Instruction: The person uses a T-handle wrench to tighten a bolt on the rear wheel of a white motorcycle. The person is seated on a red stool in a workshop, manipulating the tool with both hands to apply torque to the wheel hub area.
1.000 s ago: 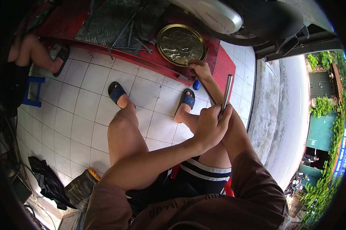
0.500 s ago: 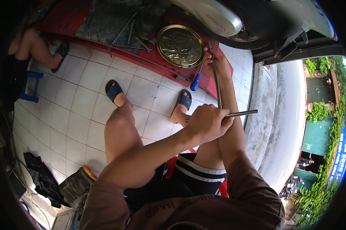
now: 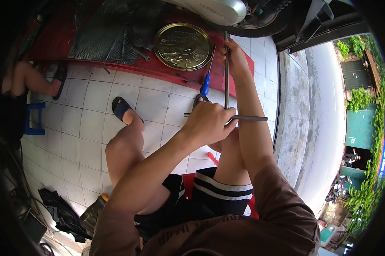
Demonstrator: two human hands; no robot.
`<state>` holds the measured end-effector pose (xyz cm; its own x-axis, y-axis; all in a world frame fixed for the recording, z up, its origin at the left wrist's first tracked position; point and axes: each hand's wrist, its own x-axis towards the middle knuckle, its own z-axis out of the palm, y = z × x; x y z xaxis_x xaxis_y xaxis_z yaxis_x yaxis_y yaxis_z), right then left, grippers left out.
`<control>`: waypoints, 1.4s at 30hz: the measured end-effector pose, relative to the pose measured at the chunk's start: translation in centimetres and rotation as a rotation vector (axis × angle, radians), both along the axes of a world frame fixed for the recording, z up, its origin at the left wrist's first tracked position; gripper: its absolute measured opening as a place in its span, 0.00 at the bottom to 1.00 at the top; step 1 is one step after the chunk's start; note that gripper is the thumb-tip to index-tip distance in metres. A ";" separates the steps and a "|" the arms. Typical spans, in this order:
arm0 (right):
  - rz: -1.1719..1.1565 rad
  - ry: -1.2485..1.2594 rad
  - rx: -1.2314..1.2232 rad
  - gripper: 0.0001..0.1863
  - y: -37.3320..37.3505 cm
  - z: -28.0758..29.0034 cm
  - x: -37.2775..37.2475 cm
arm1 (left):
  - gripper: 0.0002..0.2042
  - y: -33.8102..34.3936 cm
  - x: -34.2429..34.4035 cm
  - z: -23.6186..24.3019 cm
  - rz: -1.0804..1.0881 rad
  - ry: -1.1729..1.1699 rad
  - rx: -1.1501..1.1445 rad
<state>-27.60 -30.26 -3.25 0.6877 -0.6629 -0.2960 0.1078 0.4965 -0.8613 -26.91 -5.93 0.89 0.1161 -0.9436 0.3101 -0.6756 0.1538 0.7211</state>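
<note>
My left hand point(image 3: 207, 123) is closed around the crossbar of a steel T-handle wrench point(image 3: 227, 81), where the bar meets the long shaft. The bar sticks out on both sides of the fist. Farther away, my right hand point(image 3: 234, 57) has its fingers curled round the shaft near its far end, which points toward the underside of a motorbike point(image 3: 224, 12). Whether that end touches anything, I cannot tell. Just left of my right hand, a screwdriver with a blue handle point(image 3: 205, 85) leans at the edge of the red bench point(image 3: 137, 64).
A round gold embossed tray point(image 3: 183, 46) rests on the bench, left of the screwdriver. Several wrenches point(image 3: 139, 52) lie on a metal tread plate point(image 3: 87, 42). At the left, another person's leg point(image 3: 40, 81) shows by a blue stool point(image 3: 34, 118). A dark bag point(image 3: 62, 211) lies lower left.
The wrench's shaft has swung more upright in view, and its crossbar now slopes down to the right instead of up. Both hands keep their grip. The whole view has shifted slightly.
</note>
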 end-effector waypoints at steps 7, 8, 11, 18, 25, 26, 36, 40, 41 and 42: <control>0.048 -0.008 -0.083 0.27 -2.0 -1.5 1.3 | 0.06 -1.6 -0.1 -1.3 0.003 -0.039 0.036; 0.061 -0.002 -0.086 0.28 -2.3 -1.7 1.6 | 0.07 -1.7 0.0 -1.3 0.005 -0.018 0.090; 0.104 -0.007 -0.120 0.29 -2.0 -1.7 2.7 | 0.07 -1.5 0.6 -1.3 0.059 -0.049 0.084; 0.028 0.018 -0.165 0.31 -3.4 -3.2 3.2 | 0.04 -1.9 1.1 -2.3 0.107 -0.057 0.132; 0.025 0.023 -0.172 0.31 -1.9 -1.3 3.2 | 0.04 -1.7 0.8 -2.1 0.106 -0.025 0.164; 0.019 0.018 -0.169 0.31 -2.1 -1.2 3.1 | 0.04 -1.8 0.8 -2.0 0.102 -0.028 0.158; -0.015 -0.049 -0.153 0.29 -2.8 -2.7 4.0 | 0.05 -1.6 1.3 -2.5 0.099 -0.083 0.090; -0.045 0.094 -0.252 0.30 -2.5 -2.2 4.0 | 0.05 -1.4 1.5 -2.3 0.089 -0.082 0.142; -0.037 0.118 -0.281 0.30 -2.4 -2.0 3.9 | 0.05 -1.3 1.5 -2.1 0.086 -0.066 0.149; -0.030 0.140 -0.309 0.30 -2.4 -1.8 3.9 | 0.05 -1.3 1.4 -1.9 0.083 -0.051 0.155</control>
